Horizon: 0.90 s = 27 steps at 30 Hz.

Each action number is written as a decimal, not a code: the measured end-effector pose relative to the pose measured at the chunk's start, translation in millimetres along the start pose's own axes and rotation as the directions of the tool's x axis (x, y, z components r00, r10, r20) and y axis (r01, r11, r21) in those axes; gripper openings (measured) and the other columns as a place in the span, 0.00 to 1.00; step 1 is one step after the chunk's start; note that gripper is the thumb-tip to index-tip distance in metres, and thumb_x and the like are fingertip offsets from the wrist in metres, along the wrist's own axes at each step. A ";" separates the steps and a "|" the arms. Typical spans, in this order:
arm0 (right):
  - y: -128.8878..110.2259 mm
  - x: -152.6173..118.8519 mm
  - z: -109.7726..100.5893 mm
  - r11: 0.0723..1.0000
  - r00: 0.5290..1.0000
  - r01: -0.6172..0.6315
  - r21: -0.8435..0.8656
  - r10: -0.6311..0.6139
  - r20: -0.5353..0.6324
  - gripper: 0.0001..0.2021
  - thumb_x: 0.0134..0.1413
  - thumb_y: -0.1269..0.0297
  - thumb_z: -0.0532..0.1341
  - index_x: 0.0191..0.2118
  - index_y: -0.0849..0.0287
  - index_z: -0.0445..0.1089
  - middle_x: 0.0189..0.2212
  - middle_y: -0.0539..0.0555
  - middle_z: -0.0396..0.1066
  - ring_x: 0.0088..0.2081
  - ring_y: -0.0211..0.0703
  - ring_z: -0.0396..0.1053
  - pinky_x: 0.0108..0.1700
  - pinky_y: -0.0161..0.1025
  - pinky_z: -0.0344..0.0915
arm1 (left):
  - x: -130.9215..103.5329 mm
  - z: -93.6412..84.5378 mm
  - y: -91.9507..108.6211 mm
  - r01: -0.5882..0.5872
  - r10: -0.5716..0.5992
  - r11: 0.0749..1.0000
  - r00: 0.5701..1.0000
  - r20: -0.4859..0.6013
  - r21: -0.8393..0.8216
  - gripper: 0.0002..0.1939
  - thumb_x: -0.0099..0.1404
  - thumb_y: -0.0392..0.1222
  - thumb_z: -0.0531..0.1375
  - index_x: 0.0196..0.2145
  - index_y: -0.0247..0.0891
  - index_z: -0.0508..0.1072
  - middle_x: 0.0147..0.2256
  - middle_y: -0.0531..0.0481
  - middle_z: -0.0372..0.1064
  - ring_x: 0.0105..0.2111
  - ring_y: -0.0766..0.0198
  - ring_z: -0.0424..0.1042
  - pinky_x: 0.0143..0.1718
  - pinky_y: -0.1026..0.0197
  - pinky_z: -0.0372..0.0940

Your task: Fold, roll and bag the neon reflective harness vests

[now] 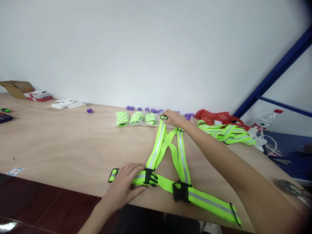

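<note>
A fluorescent yellow-green reflective vest made of straps with silver stripes lies spread on the table before me. My left hand rests over its left waist strap, fingers stretched out and thumb apart. Beside those fingers is the black prong half of a buckle, separate from the black socket half on the right. At the top of the left shoulder strap, my right hand pinches the strap by a small black slider. The shoulder straps cross behind; the right waist strap reaches toward the table's front edge.
Several bagged vests and purple caps line the wall side of the wooden table. More reflective straps, a red plastic bag and a bottle are right. A cardboard box stands far left.
</note>
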State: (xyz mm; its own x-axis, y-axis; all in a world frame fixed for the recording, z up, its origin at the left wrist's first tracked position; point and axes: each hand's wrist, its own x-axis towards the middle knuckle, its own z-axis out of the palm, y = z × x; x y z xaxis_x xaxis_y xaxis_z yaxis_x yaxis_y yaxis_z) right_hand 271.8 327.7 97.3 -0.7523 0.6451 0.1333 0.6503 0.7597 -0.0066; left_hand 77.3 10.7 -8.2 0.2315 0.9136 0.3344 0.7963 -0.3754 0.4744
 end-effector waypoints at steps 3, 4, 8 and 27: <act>1.0 4.9 11.2 0.999 0.999 0.001 -0.041 0.001 0.051 0.17 0.62 0.68 0.59 0.55 0.63 0.69 0.51 0.63 0.69 0.46 0.49 0.70 0.43 0.38 0.62 | 3.1 8.1 0.2 -0.057 0.057 0.998 0.998 0.003 -0.002 0.21 0.70 0.46 0.61 0.59 0.48 0.69 0.54 0.43 0.71 0.52 0.50 0.70 0.51 0.49 0.68; 1.4 6.6 16.2 0.999 0.998 -0.001 -0.054 0.005 0.070 0.16 0.62 0.69 0.59 0.54 0.63 0.70 0.50 0.63 0.69 0.46 0.49 0.70 0.43 0.38 0.62 | 3.1 10.1 -0.5 -0.070 0.070 0.998 0.997 0.015 -0.003 0.18 0.70 0.45 0.60 0.57 0.48 0.72 0.53 0.43 0.71 0.52 0.50 0.70 0.51 0.48 0.69; 1.3 13.0 38.9 0.997 0.992 -0.005 -0.081 0.015 0.129 0.14 0.60 0.71 0.60 0.50 0.62 0.73 0.48 0.62 0.72 0.47 0.51 0.71 0.43 0.39 0.65 | 1.7 10.9 -0.9 -0.054 0.057 0.998 0.995 0.079 -0.036 0.15 0.69 0.43 0.62 0.53 0.47 0.76 0.53 0.43 0.70 0.49 0.51 0.70 0.48 0.50 0.70; -41.7 -101.7 18.0 0.966 0.992 0.007 0.257 0.025 -0.121 0.18 0.63 0.60 0.61 0.57 0.57 0.69 0.56 0.58 0.71 0.58 0.48 0.68 0.59 0.44 0.65 | 2.2 15.6 -3.6 -0.057 0.060 0.997 0.996 0.070 -0.045 0.14 0.66 0.42 0.64 0.50 0.45 0.75 0.56 0.44 0.71 0.53 0.48 0.70 0.52 0.44 0.70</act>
State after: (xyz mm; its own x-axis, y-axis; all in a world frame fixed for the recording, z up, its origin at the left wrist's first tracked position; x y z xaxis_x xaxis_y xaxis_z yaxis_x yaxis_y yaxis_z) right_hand 319.3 231.9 66.2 -0.7175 0.6494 0.2520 0.5961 0.7595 -0.2603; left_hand 83.6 16.6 -21.9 0.3175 0.8979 0.3048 0.7555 -0.4338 0.4909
